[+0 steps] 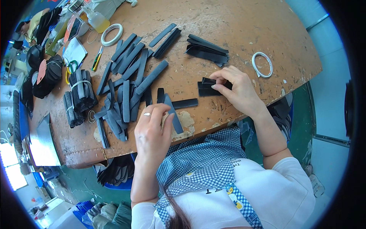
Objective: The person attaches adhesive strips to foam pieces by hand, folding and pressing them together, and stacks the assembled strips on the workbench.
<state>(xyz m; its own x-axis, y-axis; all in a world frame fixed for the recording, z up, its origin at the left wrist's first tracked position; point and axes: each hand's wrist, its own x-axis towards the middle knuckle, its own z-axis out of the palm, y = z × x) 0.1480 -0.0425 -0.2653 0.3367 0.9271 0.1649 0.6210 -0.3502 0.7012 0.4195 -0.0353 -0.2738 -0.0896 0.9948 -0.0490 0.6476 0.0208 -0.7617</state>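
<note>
My left hand (152, 128) is near the table's front edge, its fingers curled and its thumb and fingertips on a flat grey strip (174, 116) that slants towards me. Just beyond those fingers, a short black strip (161, 95) and a black strip (185, 103) lie close together. Further right, my right hand (238, 87) pinches the end of a folded black strip (207, 81) between thumb and fingers. Beneath it, another black strip (206, 90) rests on the tabletop; my hand covers part of both.
Many loose dark strips (127, 84) are heaped left of centre. Tied bundles (83, 93), a cutter knife (97, 58), a tape roll (111, 35) and a bottle of yellow liquid (98, 22) lie beyond. A strip stack (207, 50) and white ring (262, 65) are at the right.
</note>
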